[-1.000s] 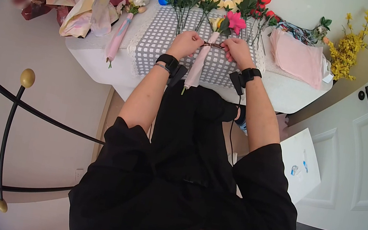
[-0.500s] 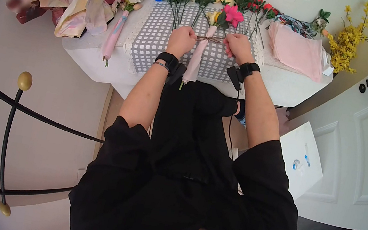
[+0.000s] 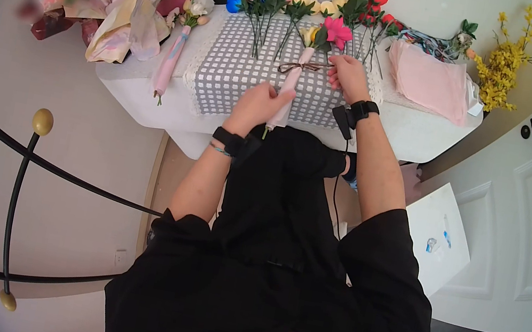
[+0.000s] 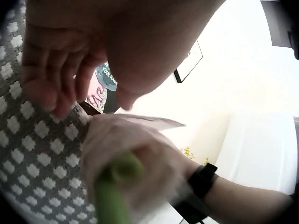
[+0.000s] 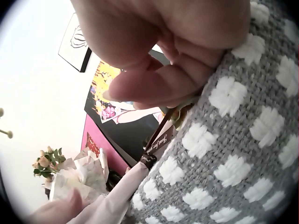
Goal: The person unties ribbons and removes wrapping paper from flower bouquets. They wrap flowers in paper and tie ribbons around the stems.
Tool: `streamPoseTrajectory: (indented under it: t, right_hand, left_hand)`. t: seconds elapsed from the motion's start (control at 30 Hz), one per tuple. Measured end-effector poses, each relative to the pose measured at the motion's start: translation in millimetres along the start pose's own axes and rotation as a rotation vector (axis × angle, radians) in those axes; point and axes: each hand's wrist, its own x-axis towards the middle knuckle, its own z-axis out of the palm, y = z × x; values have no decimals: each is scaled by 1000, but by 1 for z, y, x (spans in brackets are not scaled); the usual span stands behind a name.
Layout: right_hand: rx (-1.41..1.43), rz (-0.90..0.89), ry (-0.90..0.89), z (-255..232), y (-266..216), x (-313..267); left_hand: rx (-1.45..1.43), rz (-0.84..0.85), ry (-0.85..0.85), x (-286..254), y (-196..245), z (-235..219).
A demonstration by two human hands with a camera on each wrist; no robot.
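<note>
A slim bouquet in pale pink wrap [image 3: 288, 87] lies on the checked cloth [image 3: 220, 80], a magenta flower [image 3: 337, 33] and a yellow one at its top. Dark ribbon [image 3: 289, 68] is tied in a bow round its neck; printed lettering shows on the ribbon [image 5: 161, 142] in the right wrist view. My right hand [image 3: 349, 77] pinches a ribbon end to the right of the knot. Beside the lower wrap is my left hand [image 3: 259, 106], fingers loosely bent and holding nothing; contact with the paper is unclear. Green stems [image 4: 111, 198] stick out of the wrap's lower end.
Loose artificial flowers [image 3: 297, 8] line the back of the table [image 3: 127, 88]. A second wrapped bouquet [image 3: 171, 60] and a large papered one [image 3: 125, 13] lie left. Pink sheets [image 3: 426, 84] are stacked right, beside yellow blossoms [image 3: 504, 69].
My left hand has let go of the ribbon and moved down toward the lower wrap. My right hand stays at the ribbon's right side. The bow now shows uncovered.
</note>
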Motion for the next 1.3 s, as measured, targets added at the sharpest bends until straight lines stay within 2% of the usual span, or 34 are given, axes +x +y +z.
streamPoseTrajectory:
  t: [0.07, 0.1, 0.2, 0.27, 0.37, 0.43, 0.5, 0.6, 0.63, 0.67, 0.7, 0.77, 0.8, 0.87, 1.0, 1.1, 1.17, 1.3]
  right_hand:
    - [11, 1, -6, 0, 2, -1]
    - [16, -20, 5, -1, 3, -3]
    - [56, -44, 8, -2, 8, 3]
    - [92, -27, -9, -3, 5, 0]
    - [61, -37, -3, -2, 1, -4]
    - [53, -36, -4, -1, 0, -5]
    - [44, -42, -4, -1, 1, -5]
    - [7, -17, 7, 1, -2, -7]
    - [10, -21, 5, 2, -1, -7]
    - [16, -27, 1, 1, -1, -7]
    - [22, -34, -2, 1, -1, -7]
    - [8, -35, -1, 1, -1, -9]
    - [-8, -30, 0, 1, -1, -9]
    - [-8, -33, 1, 1, 0, -8]
    - [-30, -31, -1, 4, -4, -13]
    - [-32, -21, -1, 4, -3, -12]
    - [-30, -30, -4, 3, -2, -11]
    - [-22, -42, -12, 2, 0, -9]
  left_hand:
    - [-178, 10, -292, -10, 2, 0]
    - [-520, -82, -423, -8, -11, 15]
    - [-641, -67, -328, -15, -7, 18]
    - [-621, -57, -282, -17, -6, 8]
    - [-656, -1, -89, -12, -7, -14]
    - [-593, 20, -5, 5, -26, -39]
    - [-489, -43, 94, 26, -46, -65]
    - [-343, -92, 121, 74, -100, -95]
    - [-159, -69, 214, 91, -121, -100]
    - [25, -44, 306, 97, -126, -105]
    - [27, -40, 309, 100, -131, -106]
    - [236, 22, 453, 96, -130, -107]
    - [236, 25, 454, 96, -129, -108]
    - [282, -76, 438, 93, -133, -105]
    - [360, -109, 452, 102, -145, -96]
    - [445, -207, 360, 102, -131, -96]
    - [529, -300, 237, 106, -126, -95]
    - [521, -330, 194, 103, -107, -95]
